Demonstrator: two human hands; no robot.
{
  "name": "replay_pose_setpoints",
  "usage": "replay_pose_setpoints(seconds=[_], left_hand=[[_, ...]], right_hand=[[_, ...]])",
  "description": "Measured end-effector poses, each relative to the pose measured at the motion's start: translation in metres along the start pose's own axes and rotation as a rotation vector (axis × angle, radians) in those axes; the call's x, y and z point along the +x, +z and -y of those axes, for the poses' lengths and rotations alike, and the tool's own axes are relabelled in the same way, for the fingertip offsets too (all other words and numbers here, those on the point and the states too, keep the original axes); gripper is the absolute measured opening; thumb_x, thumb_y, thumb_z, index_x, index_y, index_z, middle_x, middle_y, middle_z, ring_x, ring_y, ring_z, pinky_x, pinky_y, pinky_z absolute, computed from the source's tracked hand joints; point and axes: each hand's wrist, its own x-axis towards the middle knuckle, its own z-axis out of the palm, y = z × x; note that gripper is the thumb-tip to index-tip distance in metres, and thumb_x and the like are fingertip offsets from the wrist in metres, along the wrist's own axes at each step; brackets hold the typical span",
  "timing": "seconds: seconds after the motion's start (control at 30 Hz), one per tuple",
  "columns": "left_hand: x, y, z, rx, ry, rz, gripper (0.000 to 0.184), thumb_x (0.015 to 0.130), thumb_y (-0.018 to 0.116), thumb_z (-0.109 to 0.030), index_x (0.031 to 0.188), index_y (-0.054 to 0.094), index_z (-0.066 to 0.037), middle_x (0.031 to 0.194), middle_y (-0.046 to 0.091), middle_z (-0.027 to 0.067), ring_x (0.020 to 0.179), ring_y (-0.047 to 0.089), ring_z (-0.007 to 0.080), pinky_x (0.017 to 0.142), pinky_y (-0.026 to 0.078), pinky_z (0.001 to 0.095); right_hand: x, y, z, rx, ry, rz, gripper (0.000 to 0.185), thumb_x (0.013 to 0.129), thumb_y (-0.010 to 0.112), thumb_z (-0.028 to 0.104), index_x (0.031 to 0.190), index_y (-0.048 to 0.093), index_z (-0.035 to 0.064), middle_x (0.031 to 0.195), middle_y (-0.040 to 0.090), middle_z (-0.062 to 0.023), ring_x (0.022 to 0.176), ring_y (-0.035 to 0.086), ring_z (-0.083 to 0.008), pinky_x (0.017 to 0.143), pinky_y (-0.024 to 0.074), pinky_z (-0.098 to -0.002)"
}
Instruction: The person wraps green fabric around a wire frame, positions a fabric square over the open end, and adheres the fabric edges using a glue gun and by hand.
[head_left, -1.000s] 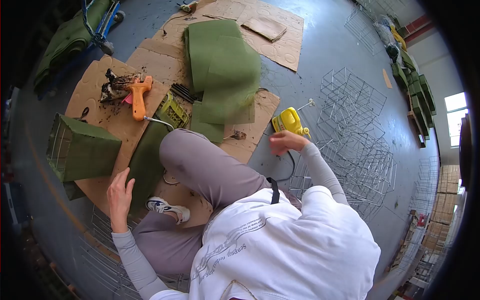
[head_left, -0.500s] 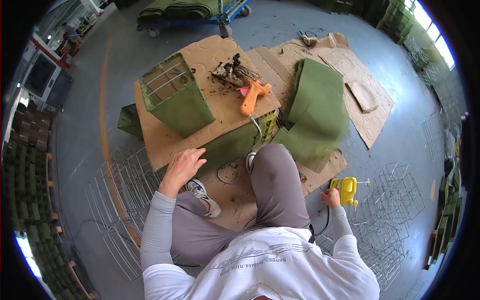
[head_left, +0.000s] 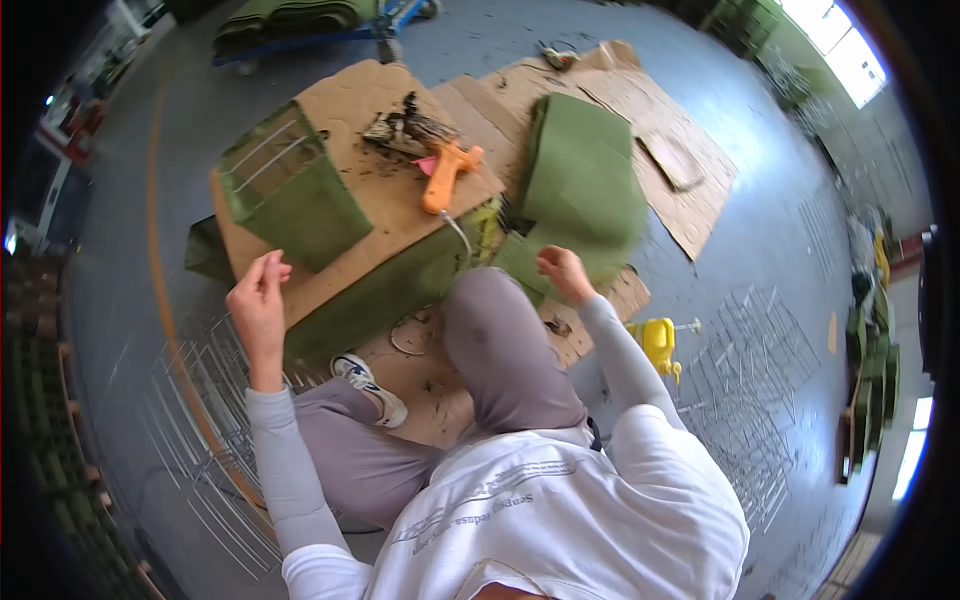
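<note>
My left hand (head_left: 260, 308) is raised near the front left edge of a cardboard-topped work surface (head_left: 400, 222), fingers loosely extended and nothing visible in them. Beyond it stands a green fabric-covered box (head_left: 305, 220) with metal wires across its open side. My right hand (head_left: 568, 274) hovers over the lower part of a folded green sheet (head_left: 585, 170). Its fingers are curled together; whether they hold anything small is hidden. Between the hands, farther back, an orange glue gun (head_left: 447, 178) lies beside a dark-stained clump (head_left: 410, 130), its pale cord hanging over the edge.
A yellow bottle (head_left: 656, 345) is on the right, beside wire frames (head_left: 750, 390). More wire frames (head_left: 205, 420) lie at the left. Cardboard sheets (head_left: 700, 215) cover floor at the back right. A blue cart (head_left: 310, 45) carries green sheets behind.
My right hand has left the yellow bottle's side and moved forward and left to the green sheet. My left hand has risen, and the view has shifted.
</note>
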Motion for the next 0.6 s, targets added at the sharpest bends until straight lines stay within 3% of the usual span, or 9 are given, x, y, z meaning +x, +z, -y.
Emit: replay_pose_setpoints(seconds=[0.1,0.17,0.33,0.37,0.4,0.43,0.47,0.53,0.6], left_hand=[[-0.008,-0.004,-0.009,0.048,0.004,0.013,0.026,0.099,0.057,-0.02,0.102,0.07,0.002,0.079,0.071,0.0105,0.073,0.068,0.015,0.067,0.053,0.028],[-0.013,-0.005,-0.011,0.135,-0.008,0.024,0.027,0.099,0.058,-0.021,0.102,0.07,0.002,0.079,0.071,0.0104,0.072,0.068,0.0149,0.067,0.052,0.0279],[-0.015,0.0,-0.007,0.182,-0.029,0.052,0.024,0.098,0.059,-0.018,0.104,0.07,0.002,0.082,0.072,0.0107,0.075,0.068,0.0149,0.069,0.052,0.0286],[-0.013,0.006,-0.01,0.195,-0.027,0.034,0.024,0.098,0.059,-0.018,0.104,0.07,0.002,0.082,0.072,0.0107,0.075,0.068,0.0149,0.069,0.052,0.0286],[-0.012,0.01,-0.015,0.161,-0.031,0.052,0.022,0.097,0.06,-0.017,0.102,0.07,0.002,0.083,0.072,0.0114,0.074,0.069,0.0159,0.069,0.053,0.0292],[-0.011,0.008,-0.019,0.142,-0.036,0.052,0.021,0.096,0.061,-0.015,0.101,0.07,0.002,0.083,0.072,0.0121,0.073,0.069,0.0169,0.069,0.053,0.0297],[-0.01,0.009,-0.02,0.168,-0.004,0.024,0.018,0.094,0.062,-0.012,0.1,0.071,0.002,0.084,0.072,0.0124,0.073,0.069,0.0191,0.069,0.053,0.0298],[-0.003,0.016,-0.032,0.219,0.104,-0.028,0.012,0.09,0.065,-0.007,0.097,0.071,0.002,0.084,0.071,0.0125,0.075,0.068,0.0235,0.07,0.053,0.0299],[0.004,0.02,-0.039,0.29,0.289,-0.113,0.01,0.085,0.069,-0.002,0.094,0.07,0.002,0.09,0.069,0.0122,0.081,0.067,0.0263,0.072,0.054,0.0319]], right_hand=[[0.012,0.037,-0.041,0.023,0.054,0.052,0.021,0.089,0.064,0.016,0.099,0.069,-0.0012,0.083,0.072,-0.0124,0.074,0.071,-0.0193,0.065,0.0548,-0.0318],[-0.005,0.048,-0.051,0.155,0.374,0.224,0.021,0.092,0.065,0.021,0.098,0.067,0.001,0.088,0.071,-0.0087,0.078,0.072,-0.0175,0.062,0.0542,-0.029],[-0.049,0.072,-0.196,0.085,0.56,0.271,0.017,0.089,0.061,0.018,0.085,0.068,0.0033,0.077,0.069,-0.0092,0.067,0.069,-0.0173,0.054,0.0528,-0.0319],[-0.067,0.07,-0.199,0.06,0.644,0.103,0.021,0.09,0.056,0.018,0.08,0.067,0.0024,0.068,0.066,-0.0105,0.058,0.065,-0.0192,0.05,0.0514,-0.0321],[-0.065,0.075,-0.241,-0.092,0.857,0.219,0.027,0.09,0.057,0.026,0.084,0.066,0.0013,0.076,0.066,-0.0104,0.071,0.065,-0.0187,0.055,0.0522,-0.0355],[-0.069,0.059,-0.222,0.622,1.307,0.226,0.04,0.093,0.051,0.04,0.088,0.062,0.0021,0.095,0.066,-0.0133,0.091,0.064,-0.0194,0.068,0.0524,-0.0425],[-0.07,0.054,-0.241,0.603,1.26,0.292,0.04,0.093,0.051,0.04,0.088,0.062,0.0021,0.095,0.066,-0.0133,0.091,0.064,-0.0194,0.068,0.0524,-0.0425],[-0.074,0.045,-0.299,-0.352,1.009,0.735,0.034,0.094,0.051,0.033,0.091,0.061,0.001,0.108,0.068,-0.0075,0.095,0.066,-0.0176,0.076,0.0557,-0.0408],[-0.091,0.022,-0.24,-0.375,0.91,0.431,0.019,0.091,0.057,0.018,0.093,0.065,0.0007,0.096,0.071,-0.0079,0.078,0.071,-0.0193,0.059,0.0571,-0.0366]])
